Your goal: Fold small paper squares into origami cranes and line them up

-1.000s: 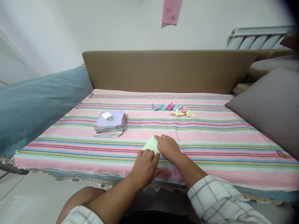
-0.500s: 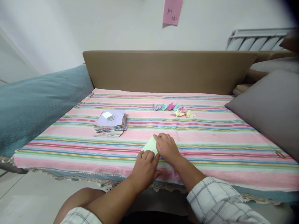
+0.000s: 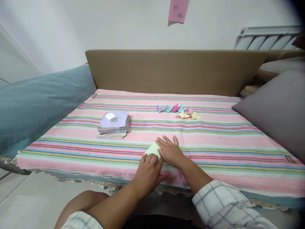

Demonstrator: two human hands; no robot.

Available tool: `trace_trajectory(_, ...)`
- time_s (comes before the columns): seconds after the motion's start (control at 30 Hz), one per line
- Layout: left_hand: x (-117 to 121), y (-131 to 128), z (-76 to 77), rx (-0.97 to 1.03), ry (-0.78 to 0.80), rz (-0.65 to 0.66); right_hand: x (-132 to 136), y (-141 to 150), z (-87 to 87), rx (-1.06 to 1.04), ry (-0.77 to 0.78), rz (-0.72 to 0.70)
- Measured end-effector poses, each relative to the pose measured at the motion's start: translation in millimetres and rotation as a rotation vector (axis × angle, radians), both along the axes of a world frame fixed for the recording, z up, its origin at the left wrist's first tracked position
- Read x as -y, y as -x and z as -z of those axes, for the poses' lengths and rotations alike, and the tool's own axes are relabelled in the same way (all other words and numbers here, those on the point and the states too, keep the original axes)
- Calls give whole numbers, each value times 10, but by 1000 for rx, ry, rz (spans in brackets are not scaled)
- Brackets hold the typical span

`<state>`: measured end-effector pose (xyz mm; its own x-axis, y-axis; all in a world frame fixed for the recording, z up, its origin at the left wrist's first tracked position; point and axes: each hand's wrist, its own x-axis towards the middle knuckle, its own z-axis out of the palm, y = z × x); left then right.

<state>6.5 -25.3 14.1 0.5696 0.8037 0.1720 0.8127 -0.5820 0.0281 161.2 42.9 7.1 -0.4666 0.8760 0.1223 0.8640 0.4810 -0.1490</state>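
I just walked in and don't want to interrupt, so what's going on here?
A person has both hands on a piece of pale green paper on a striped cloth. The left hand lies on its near side, and the right hand, fingers spread, is at its right edge. Further back sit small folded paper cranes in several colors. To the left, a white plug adapter rests on a stack of paper.

Green paper point(image 3: 153, 149) partly hidden; pink note point(image 3: 178, 11) cut off above
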Motion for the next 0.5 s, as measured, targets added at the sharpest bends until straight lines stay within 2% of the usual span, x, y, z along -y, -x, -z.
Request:
trace_trajectory(0.2,92,153,-45,-5,77,-55,4,-45,-1,13,60,-35)
trace_trajectory(0.5,145,332,-242,-41,199,-135,-7,-63,28,-48,45,-41)
